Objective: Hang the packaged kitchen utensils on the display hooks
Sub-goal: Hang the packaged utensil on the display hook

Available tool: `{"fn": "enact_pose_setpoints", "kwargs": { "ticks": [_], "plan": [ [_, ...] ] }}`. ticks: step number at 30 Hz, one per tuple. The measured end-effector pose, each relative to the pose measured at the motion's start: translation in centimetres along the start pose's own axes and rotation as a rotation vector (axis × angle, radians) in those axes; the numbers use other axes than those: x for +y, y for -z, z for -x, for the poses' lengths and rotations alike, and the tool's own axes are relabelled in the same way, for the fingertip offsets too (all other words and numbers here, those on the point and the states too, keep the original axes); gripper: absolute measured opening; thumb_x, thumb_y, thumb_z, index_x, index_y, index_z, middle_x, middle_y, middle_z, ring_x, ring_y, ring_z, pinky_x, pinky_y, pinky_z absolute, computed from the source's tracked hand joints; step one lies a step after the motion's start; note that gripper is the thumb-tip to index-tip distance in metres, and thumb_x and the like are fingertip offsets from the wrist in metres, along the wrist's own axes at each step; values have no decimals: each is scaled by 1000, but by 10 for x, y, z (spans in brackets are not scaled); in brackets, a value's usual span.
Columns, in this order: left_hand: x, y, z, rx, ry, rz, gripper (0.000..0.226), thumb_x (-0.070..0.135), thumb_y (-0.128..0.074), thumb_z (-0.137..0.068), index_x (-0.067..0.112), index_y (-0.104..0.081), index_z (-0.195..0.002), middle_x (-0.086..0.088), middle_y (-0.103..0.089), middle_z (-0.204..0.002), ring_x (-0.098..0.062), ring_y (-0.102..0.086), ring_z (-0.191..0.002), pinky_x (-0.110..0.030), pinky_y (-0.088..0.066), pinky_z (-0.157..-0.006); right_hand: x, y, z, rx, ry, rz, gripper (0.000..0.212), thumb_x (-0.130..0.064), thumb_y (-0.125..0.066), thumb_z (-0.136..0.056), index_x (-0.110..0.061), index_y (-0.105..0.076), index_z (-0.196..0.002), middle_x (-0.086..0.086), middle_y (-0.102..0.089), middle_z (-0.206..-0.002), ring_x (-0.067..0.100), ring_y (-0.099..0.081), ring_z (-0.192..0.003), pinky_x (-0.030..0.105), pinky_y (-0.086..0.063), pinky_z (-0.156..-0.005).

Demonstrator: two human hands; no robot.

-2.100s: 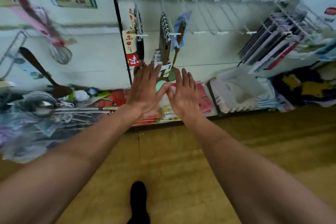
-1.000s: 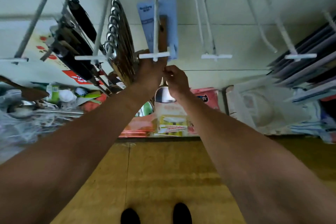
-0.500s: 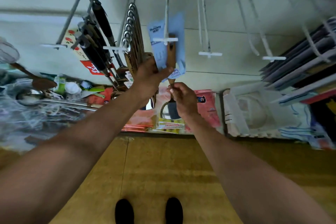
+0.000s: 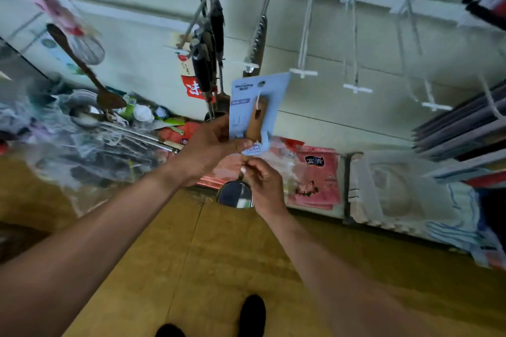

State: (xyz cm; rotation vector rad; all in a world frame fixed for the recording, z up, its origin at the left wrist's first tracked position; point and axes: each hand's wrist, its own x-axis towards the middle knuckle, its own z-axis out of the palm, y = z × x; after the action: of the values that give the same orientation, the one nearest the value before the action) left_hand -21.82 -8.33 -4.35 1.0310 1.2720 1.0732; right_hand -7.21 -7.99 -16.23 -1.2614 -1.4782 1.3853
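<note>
Presently the packaged utensil (image 4: 247, 117) is held in the air before the display wall (image 4: 342, 44), in both hands, and rests on no hook. It consists of a blue card (image 4: 241, 109) with a wooden handle (image 4: 256, 122) fastened against it by white ties. A shiny metal bowl (image 4: 235, 195) shows at its lower end, below the hands.

The left hand (image 4: 210, 145) pinches the card's lower edge between thumb and curled fingers. The right hand (image 4: 264, 183) has its fingers curled round the utensil's neck, just beneath the wooden handle. The two hands are close together. The card stands roughly upright, leaning a little to the right. Its hang hole (image 4: 261, 83), near the top edge, has no wire through it.

Just above the card's top edge is the tip of a hook loaded with metal utensils (image 4: 257, 35). Just right of the card's upper corner is the crossbar tip of an empty hook (image 4: 303, 73). Further empty hooks (image 4: 357, 88) follow to the right, apart from the card. To the left, another hook carries dark-handled utensils (image 4: 204, 68) with a red label (image 4: 193, 89).

Pink packets (image 4: 315, 172) lie on the low shelf behind the hands. A wooden spoon (image 4: 82, 65) hangs far left. The floor (image 4: 219, 254) is wood-coloured, and dark shoes (image 4: 253, 312) show at the bottom edge.
</note>
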Motion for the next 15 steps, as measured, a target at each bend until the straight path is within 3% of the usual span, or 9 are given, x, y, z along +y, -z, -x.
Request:
{"fn": "enact_pose_setpoints", "kwargs": {
  "ticks": [3, 5, 7, 9, 11, 15],
  "plan": [
    [-10, 48, 27, 144, 44, 54, 24, 4, -68, -88, 15, -69, -110, 2, -77, -101, -16, -73, -96, -27, -58, -78, -6, -46, 8, -92, -20, -34, 11, -2, -66, -91, 0, -68, -102, 1, -72, -97, 0, -68, -84, 20, -53, -80],
    [-22, 88, 48, 305, 93, 145, 22, 8, -69, -88, 10, -70, -110, -4, -76, -103, -21, -73, -92, -37, -60, -77, -13, -86, 14, -185, -35, -43, 9, -3, -66, -91, -4, -70, -99, -2, -74, -91, 6, -69, -83, 24, -55, -80],
    [-32, 128, 70, 423, 123, 229, 20, 14, -70, -87, 12, -70, -106, -3, -76, -98, -19, -72, -86, -36, -59, -73, -23, -128, 22, -314, -64, -92, 13, 1, -65, -91, -10, -70, -96, -5, -74, -84, 10, -70, -80, 30, -57, -81],
    [-41, 166, 96, 494, 129, 290, 24, 22, -71, -82, 13, -71, -104, -3, -76, -99, -21, -70, -90, -39, -55, -80, -36, -170, 33, -413, -116, -141, 15, 4, -64, -90, -7, -70, -98, 5, -73, -85, 20, -70, -80, 41, -58, -83],
    [-48, 203, 123, 580, 138, 349, 21, 21, -68, -87, 12, -69, -107, -4, -75, -97, -22, -70, -91, -41, -57, -82, -44, -210, 45, -477, -164, -154, 12, 5, -65, -89, -1, -70, -98, 2, -71, -79, 16, -67, -73, 38, -58, -80],
    [-60, 277, 180, 696, 144, 448, 17, 20, -59, -98, 9, -67, -109, -4, -76, -96, -19, -72, -86, -35, -62, -72, -62, -285, 72, -618, -157, -103, 14, 1, -64, -91, -12, -70, -93, -7, -71, -71, 8, -67, -66, 33, -60, -74]
  ]
}}
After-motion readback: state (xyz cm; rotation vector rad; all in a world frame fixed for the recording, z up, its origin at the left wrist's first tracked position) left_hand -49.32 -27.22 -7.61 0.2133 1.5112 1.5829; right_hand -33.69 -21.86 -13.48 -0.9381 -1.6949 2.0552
